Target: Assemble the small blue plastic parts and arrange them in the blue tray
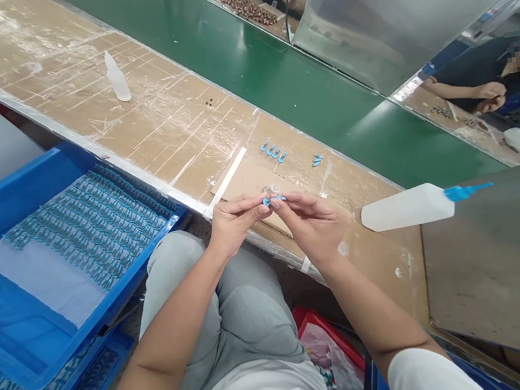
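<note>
My left hand (233, 222) and my right hand (314, 218) meet over a piece of cardboard (243, 182) at the bench edge. Each pinches an end of a small blue piece (274, 199), held level between the fingertips; its exact kind is too small to tell. Just beyond the fingertips is a small clear round thing (274, 188). Several small curved blue pieces (274, 151) lie in a row past the cardboard, and a little cluster of blue pieces (317, 160) lies to their right. A white bottle with a blue nozzle (407, 207) lies right of my right hand.
A blue tray (83, 349) at left holds rows of small blue pieces on white sheets, with another tray below. A small white bottle (118, 79) stands on the bench. Beyond runs a green belt (272, 77), with co-workers' hands across it. A metal box (495, 252) borders the right.
</note>
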`<state>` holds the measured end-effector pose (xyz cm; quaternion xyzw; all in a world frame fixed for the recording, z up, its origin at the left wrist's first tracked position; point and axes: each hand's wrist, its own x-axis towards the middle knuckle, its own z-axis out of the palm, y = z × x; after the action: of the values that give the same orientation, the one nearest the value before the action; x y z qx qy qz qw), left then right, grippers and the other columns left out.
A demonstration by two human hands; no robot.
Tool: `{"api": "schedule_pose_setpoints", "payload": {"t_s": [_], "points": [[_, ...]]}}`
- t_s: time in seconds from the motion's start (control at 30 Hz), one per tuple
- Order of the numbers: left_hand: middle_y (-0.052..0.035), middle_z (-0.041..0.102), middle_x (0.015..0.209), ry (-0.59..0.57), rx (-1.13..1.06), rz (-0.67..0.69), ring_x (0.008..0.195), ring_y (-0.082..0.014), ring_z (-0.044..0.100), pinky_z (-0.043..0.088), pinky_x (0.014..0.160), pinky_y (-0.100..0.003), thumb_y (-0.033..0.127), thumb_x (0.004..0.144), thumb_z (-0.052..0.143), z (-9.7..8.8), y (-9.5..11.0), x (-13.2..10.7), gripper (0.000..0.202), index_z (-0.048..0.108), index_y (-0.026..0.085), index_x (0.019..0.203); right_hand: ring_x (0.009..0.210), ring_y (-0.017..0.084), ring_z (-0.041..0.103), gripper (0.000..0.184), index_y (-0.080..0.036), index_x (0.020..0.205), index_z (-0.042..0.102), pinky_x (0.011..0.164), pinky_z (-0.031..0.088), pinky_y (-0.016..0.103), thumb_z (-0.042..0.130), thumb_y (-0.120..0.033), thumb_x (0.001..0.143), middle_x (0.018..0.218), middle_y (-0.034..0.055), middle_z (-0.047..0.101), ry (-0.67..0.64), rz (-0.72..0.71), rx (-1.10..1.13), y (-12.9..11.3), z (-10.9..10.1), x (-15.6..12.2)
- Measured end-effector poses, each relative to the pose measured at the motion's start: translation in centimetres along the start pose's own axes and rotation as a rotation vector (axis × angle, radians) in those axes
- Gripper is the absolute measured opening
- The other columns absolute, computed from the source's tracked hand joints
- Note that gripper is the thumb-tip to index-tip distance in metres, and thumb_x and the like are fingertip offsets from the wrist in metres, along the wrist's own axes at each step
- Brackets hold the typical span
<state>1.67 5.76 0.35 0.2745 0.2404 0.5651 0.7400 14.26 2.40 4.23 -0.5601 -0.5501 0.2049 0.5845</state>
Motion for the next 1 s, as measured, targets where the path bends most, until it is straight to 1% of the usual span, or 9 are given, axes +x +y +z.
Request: {"api": "schedule_pose_setpoints", "payload": {"t_s": [0.17,0.3,0.4,0.53,0.6,0.67,0.8,0.9,1.0], "points": [[-0.0036,0.071,0.082,0.0,0.087,0.07,0.082,-0.0164,0.068,0.056,0.084,-0.031,0.026,0.06,0.085,0.0,0.1,-0.3,0.025,0.079,0.021,0.083,0.075,0.02,0.073,0.016,-0.024,0.087,0.074,0.072,0.063,0.035,0.079,-0.026,0.072,0.084,0.0008,0.076,-0.038,-0.09,-0.103,-0.1,-0.7,0.4],[-0.0039,0.071,0.078,-0.002,0.077,0.096,0.077,-0.0146,0.067,0.054,0.079,-0.027,0.023,0.057,0.087,0.4,0.2,-0.5,0.025,0.079,0.02,0.081,0.071,0.019,0.073,0.02,-0.025,0.088,0.074,0.069,0.062,0.032,0.081,-0.025,0.069,0.085,0.0013,0.076,-0.055,-0.101,-0.067,-0.2,-1.1,0.8],[-0.0035,0.071,0.078,-0.033,0.078,0.12,0.078,-0.0155,0.068,0.054,0.077,-0.027,0.022,0.058,0.086,0.5,0.4,-0.5,0.023,0.079,0.021,0.08,0.066,0.018,0.072,0.024,-0.024,0.089,0.073,0.063,0.06,0.03,0.082,-0.028,0.067,0.077,0.0009,0.075,-0.085,-0.05,-0.013,-0.3,-1.3,1.1],[-0.0043,0.07,0.075,-0.04,0.045,0.094,0.074,-0.0167,0.068,0.056,0.075,-0.029,0.022,0.051,0.089,0.4,0.4,-0.6,0.025,0.079,0.02,0.074,0.062,0.018,0.071,0.026,-0.022,0.086,0.073,0.057,0.059,0.028,0.084,-0.029,0.064,0.069,0.0014,0.074,-0.163,0.031,0.059,-0.5,-1.6,1.5],[-0.0038,0.069,0.075,-0.053,0.032,0.087,0.069,-0.015,0.067,0.057,0.072,-0.03,0.02,0.049,0.09,0.3,0.4,-0.6,0.025,0.078,0.02,0.071,0.061,0.018,0.071,0.024,-0.022,0.084,0.073,0.056,0.059,0.027,0.085,-0.027,0.063,0.07,0.0018,0.074,-0.222,0.056,0.112,-0.5,-1.8,1.8],[-0.0028,0.068,0.075,-0.093,0.026,0.096,0.065,-0.0128,0.066,0.058,0.066,-0.029,0.018,0.051,0.089,0.1,0.3,-0.6,0.022,0.077,0.022,0.069,0.061,0.017,0.071,0.023,-0.022,0.083,0.073,0.057,0.059,0.026,0.085,-0.026,0.063,0.071,0.002,0.075,-0.297,0.093,0.172,-0.5,-2.0,2.1],[-0.002,0.068,0.077,-0.163,0.025,0.101,0.067,-0.0127,0.066,0.059,0.061,-0.027,0.012,0.049,0.088,-0.5,-0.2,-0.4,0.023,0.076,0.023,0.066,0.056,0.017,0.07,0.028,-0.02,0.082,0.073,0.057,0.06,0.027,0.086,-0.029,0.06,0.063,0.0014,0.072,-0.432,0.195,0.232,-0.6,-2.0,2.5],[-0.0007,0.067,0.075,-0.2,0.027,0.151,0.066,-0.0112,0.066,0.06,0.061,-0.025,0.006,0.045,0.088,-0.8,-0.4,-0.3,0.028,0.075,0.023,0.064,0.052,0.015,0.067,0.03,-0.02,0.084,0.074,0.053,0.057,0.024,0.087,-0.028,0.058,0.057,-0.0003,0.069,-0.446,0.219,0.235,-0.9,-1.9,2.4],[-0.0001,0.065,0.072,-0.257,0.017,0.205,0.063,-0.0107,0.066,0.061,0.059,-0.025,0.004,0.049,0.086,-0.9,-0.4,-0.6,0.027,0.076,0.024,0.064,0.046,0.012,0.062,0.029,-0.02,0.084,0.075,0.047,0.052,0.02,0.086,-0.029,0.059,0.055,-0.0007,0.068,-0.463,0.24,0.237,-1.1,-1.9,2.1]]}}
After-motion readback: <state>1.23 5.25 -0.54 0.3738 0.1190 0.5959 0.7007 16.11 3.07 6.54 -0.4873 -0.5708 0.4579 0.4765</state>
